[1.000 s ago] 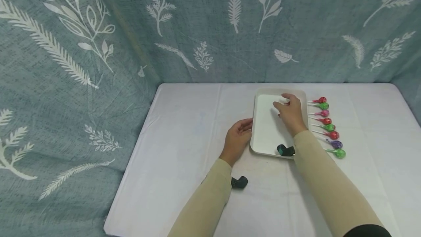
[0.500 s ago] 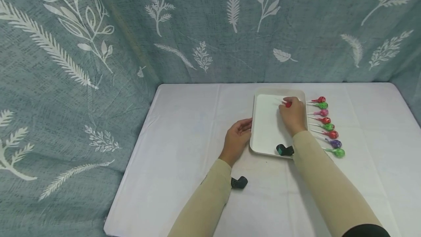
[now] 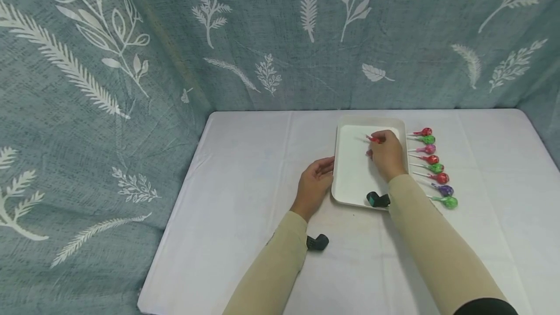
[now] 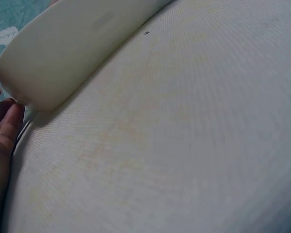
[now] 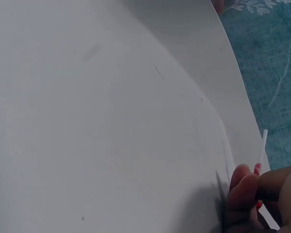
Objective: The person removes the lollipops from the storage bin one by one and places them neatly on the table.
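A red lollipop [image 3: 373,139] is pinched between the thumb and fingers of my right hand [image 3: 387,153], over the far part of a white rectangular tray [image 3: 356,169]. Its white stick [image 5: 264,143] points away from the fingertips in the right wrist view; most of the candy head is hidden by the fingers. My left hand [image 3: 316,183] rests at the tray's left side, its fingers fairly straight. In the left wrist view the fingertips [image 4: 17,114] touch the tray's outer wall [image 4: 53,63] near a corner.
Several wrapped lollipops lie in a column right of the tray, among them a purple one [image 3: 444,190] and a green one [image 3: 449,202], sticks pointing left. A white cloth [image 3: 245,183] covers the table. A patterned teal curtain [image 3: 262,23] hangs behind and at the left.
My right hand has drawn slightly nearer in the tray, closing its fingers on the red lollipop, which now shows at the fingertips. My left hand stays at the tray's side.
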Motion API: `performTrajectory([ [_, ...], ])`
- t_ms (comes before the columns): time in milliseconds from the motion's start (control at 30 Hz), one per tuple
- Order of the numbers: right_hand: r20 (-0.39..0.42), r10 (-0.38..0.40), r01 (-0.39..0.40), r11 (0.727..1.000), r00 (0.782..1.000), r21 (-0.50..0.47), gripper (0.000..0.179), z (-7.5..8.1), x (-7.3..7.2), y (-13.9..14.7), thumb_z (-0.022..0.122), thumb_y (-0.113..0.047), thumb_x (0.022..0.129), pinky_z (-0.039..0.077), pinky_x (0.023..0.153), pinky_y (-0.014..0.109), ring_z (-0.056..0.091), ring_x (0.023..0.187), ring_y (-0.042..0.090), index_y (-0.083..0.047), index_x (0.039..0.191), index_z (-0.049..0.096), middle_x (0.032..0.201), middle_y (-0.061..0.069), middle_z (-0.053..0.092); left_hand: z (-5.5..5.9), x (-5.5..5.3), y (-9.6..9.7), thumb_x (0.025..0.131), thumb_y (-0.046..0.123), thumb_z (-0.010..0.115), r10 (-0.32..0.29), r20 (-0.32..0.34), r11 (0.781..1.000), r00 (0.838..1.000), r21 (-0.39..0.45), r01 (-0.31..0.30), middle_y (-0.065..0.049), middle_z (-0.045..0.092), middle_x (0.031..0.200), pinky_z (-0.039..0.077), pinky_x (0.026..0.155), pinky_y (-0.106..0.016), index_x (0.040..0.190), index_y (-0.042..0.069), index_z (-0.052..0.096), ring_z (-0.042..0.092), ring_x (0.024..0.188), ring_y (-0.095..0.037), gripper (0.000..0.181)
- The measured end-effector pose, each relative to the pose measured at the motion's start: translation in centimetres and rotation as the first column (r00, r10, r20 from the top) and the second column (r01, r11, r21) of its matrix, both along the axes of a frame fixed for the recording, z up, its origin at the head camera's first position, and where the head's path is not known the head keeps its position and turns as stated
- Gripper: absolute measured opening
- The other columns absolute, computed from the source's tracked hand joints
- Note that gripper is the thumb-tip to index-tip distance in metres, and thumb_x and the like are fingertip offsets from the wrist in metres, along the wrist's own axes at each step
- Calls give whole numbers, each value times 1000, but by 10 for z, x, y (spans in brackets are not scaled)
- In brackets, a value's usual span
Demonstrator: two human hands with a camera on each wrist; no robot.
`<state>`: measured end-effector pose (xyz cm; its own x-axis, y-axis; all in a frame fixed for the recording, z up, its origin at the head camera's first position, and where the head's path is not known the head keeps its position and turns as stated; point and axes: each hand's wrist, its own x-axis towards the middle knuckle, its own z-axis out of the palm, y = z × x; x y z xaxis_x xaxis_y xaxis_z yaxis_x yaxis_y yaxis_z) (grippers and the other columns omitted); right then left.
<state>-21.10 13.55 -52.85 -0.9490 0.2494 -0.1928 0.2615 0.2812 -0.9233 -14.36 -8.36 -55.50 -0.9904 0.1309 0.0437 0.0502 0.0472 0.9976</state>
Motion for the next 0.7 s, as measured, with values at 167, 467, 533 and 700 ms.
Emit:
performTrajectory([
  [167, -16, -21, 21, 999, 1000, -49, 32, 2, 0, -1, 58, -9, 111, 56, 65, 18, 65, 81, 14, 3, 140, 57, 116, 15, 60, 0, -1, 0, 97, -2, 61, -4, -2, 1000, 1000, -2, 4, -5, 70, 140, 56, 109, -28, 142, 5, 67, 66, 128, -14, 45],
  [467, -37, -47, 44, 996, 998, -83, 28, 2, 1, 0, 61, -16, 112, 59, 69, 16, 67, 83, 11, 2, 135, 60, 115, 13, 61, -1, -2, 1, 97, 0, 62, -4, -4, 1000, 1000, -19, 4, -2, 71, 139, 56, 108, -27, 141, 5, 67, 67, 126, -11, 45],
  [533, -58, -57, 52, 995, 997, -89, 27, 4, 1, 0, 62, -14, 111, 59, 71, 16, 67, 85, 12, 2, 133, 62, 115, 13, 60, -2, -3, 1, 97, -1, 62, -8, -8, 1000, 1000, -13, 8, -3, 70, 139, 56, 108, -27, 141, 4, 67, 67, 127, -12, 44],
  [700, -116, -57, 43, 992, 992, -119, 28, 12, 1, -2, 63, -8, 109, 61, 77, 16, 67, 86, 10, 5, 133, 63, 116, 12, 58, -2, -4, 0, 97, -3, 61, -12, -13, 1000, 1000, 7, 12, -6, 70, 139, 56, 108, -29, 141, 4, 67, 67, 127, -15, 45],
])
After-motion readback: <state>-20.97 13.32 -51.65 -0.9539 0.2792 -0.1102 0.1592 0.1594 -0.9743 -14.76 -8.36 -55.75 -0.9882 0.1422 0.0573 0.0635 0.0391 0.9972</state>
